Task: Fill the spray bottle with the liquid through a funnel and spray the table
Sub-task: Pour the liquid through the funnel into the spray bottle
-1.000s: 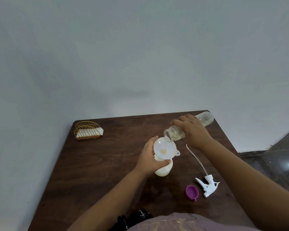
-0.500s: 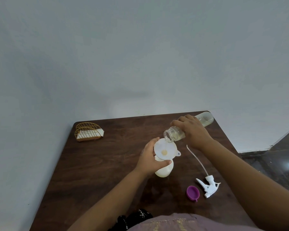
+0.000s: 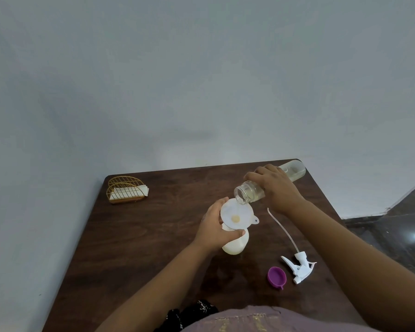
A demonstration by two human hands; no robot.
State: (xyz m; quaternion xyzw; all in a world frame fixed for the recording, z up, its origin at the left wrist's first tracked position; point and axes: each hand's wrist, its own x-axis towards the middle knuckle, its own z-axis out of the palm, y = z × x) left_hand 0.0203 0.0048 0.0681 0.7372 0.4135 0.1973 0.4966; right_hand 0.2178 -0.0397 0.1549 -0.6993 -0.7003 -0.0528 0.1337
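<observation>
Little had moved since the earlier frames: the clear bottle (image 3: pixel 268 185) had kept its tilt over the funnel (image 3: pixel 236 216), and the pale pool at the funnel's throat looked much the same size.

The right hand (image 3: pixel 278 188) was wrapped around the clear bottle's middle, fingers curled over the top, mouth dipped towards seven o'clock so that its lip hung just above the funnel's rim at about one o'clock. Yellowish liquid lay along the lower side of the bottle. The left hand (image 3: pixel 215 230) gripped the neck of the white spray bottle (image 3: pixel 235 244), thumb across the front just under the funnel, fingers curled behind, steadying both. This bottle stood near the middle of the brown table (image 3: pixel 153 236), towards its right half.

At four o'clock from it lay the trigger head (image 3: pixel 300 268) with its long dip tube reaching up towards eleven o'clock, and just beside that, at its eight o'clock, a purple cap (image 3: pixel 276 277). A wire napkin holder (image 3: pixel 126 190) sat well apart at the far left corner.

The spray bottle looked like light, thin plastic, probably squeezable and easy to tip while nearly empty, with the loose funnel top-heavy on it. Holding at the stiff neck seemed the sound choice. A wet wall could turn slippery, so pouring slowly appeared wise.
</observation>
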